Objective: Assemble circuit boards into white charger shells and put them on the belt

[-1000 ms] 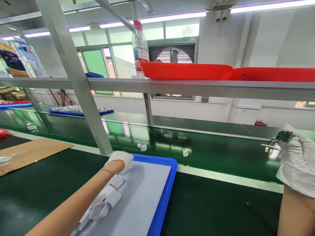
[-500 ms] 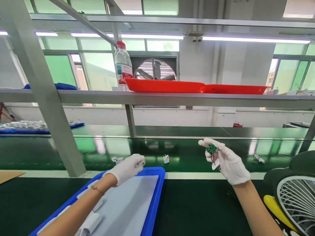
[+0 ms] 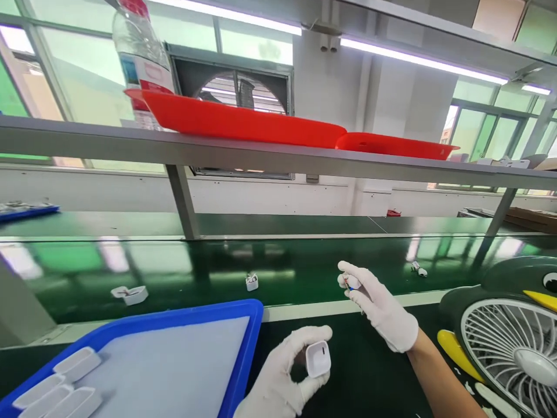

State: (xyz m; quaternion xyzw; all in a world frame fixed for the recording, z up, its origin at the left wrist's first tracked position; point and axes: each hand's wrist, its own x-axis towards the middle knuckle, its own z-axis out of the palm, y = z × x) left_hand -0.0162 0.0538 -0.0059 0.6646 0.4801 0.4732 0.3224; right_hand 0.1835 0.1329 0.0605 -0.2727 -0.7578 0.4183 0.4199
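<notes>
1. Head view, change: left hand (image 3: 281, 371) has moved from above the blue tray (image 3: 256, 325) to its right, at lower centre; the right hand (image 3: 385, 313) remains right of centre.
2. Head view, handling: grip the white housing (image 3: 318, 360) by its outer walls, fingertips off the slot. Support the small wired part (image 3: 353, 282) lightly, without pulling its wires. Excess pressure risks a slip or strain.
3. Head view, left hand: thumb and fingers form a curved, partly open grip, closed on the housing.
4. Head view, right hand: fingertips pinch narrowly on the wired part; its far side is hidden.
</notes>
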